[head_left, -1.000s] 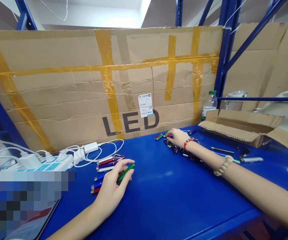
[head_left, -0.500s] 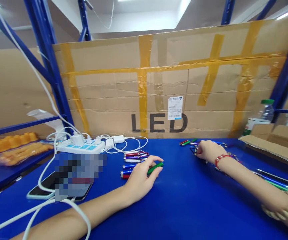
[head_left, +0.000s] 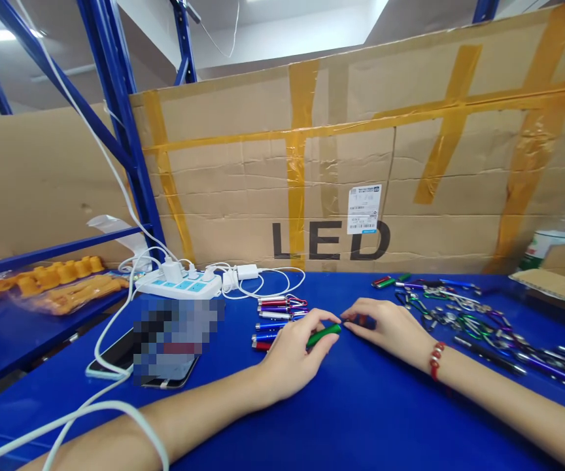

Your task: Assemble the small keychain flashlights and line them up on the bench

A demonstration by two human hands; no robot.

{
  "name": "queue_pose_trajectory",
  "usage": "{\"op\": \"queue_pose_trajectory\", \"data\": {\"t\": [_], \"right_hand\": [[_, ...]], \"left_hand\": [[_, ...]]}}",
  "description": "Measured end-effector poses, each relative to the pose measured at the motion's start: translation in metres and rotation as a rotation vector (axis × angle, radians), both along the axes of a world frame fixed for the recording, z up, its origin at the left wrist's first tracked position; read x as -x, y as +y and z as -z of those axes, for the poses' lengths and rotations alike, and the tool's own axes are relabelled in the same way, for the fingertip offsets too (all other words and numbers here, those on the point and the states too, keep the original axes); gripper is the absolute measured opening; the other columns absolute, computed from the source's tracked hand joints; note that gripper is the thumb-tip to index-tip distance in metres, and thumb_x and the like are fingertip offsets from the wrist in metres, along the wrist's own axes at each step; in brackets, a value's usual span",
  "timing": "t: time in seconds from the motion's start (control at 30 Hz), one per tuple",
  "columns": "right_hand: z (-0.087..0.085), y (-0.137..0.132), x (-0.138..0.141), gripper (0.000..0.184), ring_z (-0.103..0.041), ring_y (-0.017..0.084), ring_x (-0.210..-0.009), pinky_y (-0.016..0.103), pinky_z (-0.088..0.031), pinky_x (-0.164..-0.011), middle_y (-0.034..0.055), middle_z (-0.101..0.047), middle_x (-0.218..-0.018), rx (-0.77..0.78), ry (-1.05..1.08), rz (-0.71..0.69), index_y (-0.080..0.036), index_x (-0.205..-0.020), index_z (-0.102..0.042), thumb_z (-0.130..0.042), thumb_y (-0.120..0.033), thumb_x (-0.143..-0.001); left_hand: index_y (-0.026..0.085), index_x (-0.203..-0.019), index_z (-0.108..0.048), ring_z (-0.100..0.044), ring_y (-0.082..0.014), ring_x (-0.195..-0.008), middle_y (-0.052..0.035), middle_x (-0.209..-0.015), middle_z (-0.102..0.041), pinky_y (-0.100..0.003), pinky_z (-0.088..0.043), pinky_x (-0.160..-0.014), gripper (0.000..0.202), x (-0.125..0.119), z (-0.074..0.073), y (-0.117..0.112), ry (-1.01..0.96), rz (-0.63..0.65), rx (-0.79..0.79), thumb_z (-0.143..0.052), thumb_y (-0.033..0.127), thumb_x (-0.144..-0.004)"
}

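Note:
My left hand (head_left: pixel 290 356) rests near the middle of the table, its thumb and fingers closed on a small green keychain flashlight (head_left: pixel 324 335). Facing it, my right hand (head_left: pixel 391 327) pinches a dark keychain flashlight (head_left: pixel 363 321), partly covered by the fingers. The two hands are close but apart. Behind my left hand lies a row of keychain flashlights (head_left: pixel 270 326) in red, purple, silver and blue, some with clips. To the right of my right hand spreads a loose heap of similar flashlights and carabiner clips (head_left: pixel 463 317).
A white power strip (head_left: pixel 184 286) with tangled cables stands at the back left, near phones (head_left: pixel 110 353). A cardboard sheet (head_left: pixel 243 196) closes off the back. An open carton (head_left: pixel 557 288) and a bottle (head_left: pixel 547 242) are at the right. A cable crosses my left forearm.
My right hand has come left from the heap, now with a dark flashlight, and is close to my left hand. My left hand keeps the green flashlight. The view has turned slightly.

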State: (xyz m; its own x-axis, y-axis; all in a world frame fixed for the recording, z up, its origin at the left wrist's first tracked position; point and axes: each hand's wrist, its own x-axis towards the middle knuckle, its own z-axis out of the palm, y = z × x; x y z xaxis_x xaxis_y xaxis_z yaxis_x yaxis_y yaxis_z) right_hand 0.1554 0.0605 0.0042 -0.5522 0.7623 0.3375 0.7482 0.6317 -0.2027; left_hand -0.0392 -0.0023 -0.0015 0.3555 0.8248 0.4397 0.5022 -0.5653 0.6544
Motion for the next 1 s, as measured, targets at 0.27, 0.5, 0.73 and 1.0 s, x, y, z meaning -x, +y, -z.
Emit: {"op": "queue_pose_trajectory", "data": {"t": [0.27, 0.5, 0.73, 1.0], "right_hand": [[0.0073, -0.0017, -0.0005, 0.021, -0.059, 0.01, -0.068, 0.021, -0.042, -0.057, 0.0018, -0.064, -0.093, -0.029, 0.095, -0.148, -0.022, -0.098, -0.064, -0.048, -0.026, -0.084], [0.0099, -0.0021, -0.0017, 0.03, -0.06, 0.012, -0.074, 0.024, -0.047, -0.063, 0.0045, -0.058, -0.112, -0.003, 0.117, -0.102, -0.023, -0.111, -0.059, -0.047, -0.028, -0.084], [0.0086, -0.0016, -0.0028, 0.026, -0.057, 0.019, -0.092, 0.03, -0.047, -0.072, 0.0046, -0.063, -0.102, 0.001, 0.062, -0.107, -0.024, -0.105, -0.063, -0.046, -0.03, -0.087], [0.0075, -0.0016, -0.0016, 0.021, -0.058, 0.013, -0.075, 0.024, -0.044, -0.063, 0.0019, -0.063, -0.092, 0.057, 0.099, -0.138, -0.024, -0.098, -0.065, -0.048, -0.029, -0.086]], "left_hand": [[0.021, -0.104, -0.052, -0.056, -0.0142, -0.063, 0.0017, -0.068, -0.056, -0.024, -0.043, -0.06, 0.019, -0.0001, -0.0023, 0.0015, -0.022, 0.018, 0.063, -0.044, 0.024, -0.087], [0.02, -0.105, -0.052, -0.055, -0.014, -0.064, 0.0023, -0.065, -0.055, -0.025, -0.042, -0.063, 0.02, -0.0016, 0.0, 0.0048, -0.019, -0.026, 0.074, -0.042, 0.026, -0.089], [0.02, -0.103, -0.051, -0.054, -0.0143, -0.064, 0.0024, -0.066, -0.055, -0.025, -0.041, -0.064, 0.019, -0.0023, -0.0017, 0.0053, -0.009, -0.014, 0.086, -0.042, 0.027, -0.088], [0.019, -0.106, -0.051, -0.053, -0.0146, -0.065, 0.0019, -0.067, -0.055, -0.025, -0.04, -0.065, 0.021, -0.0015, -0.0016, 0.0042, 0.001, -0.006, 0.117, -0.042, 0.026, -0.088]]}}
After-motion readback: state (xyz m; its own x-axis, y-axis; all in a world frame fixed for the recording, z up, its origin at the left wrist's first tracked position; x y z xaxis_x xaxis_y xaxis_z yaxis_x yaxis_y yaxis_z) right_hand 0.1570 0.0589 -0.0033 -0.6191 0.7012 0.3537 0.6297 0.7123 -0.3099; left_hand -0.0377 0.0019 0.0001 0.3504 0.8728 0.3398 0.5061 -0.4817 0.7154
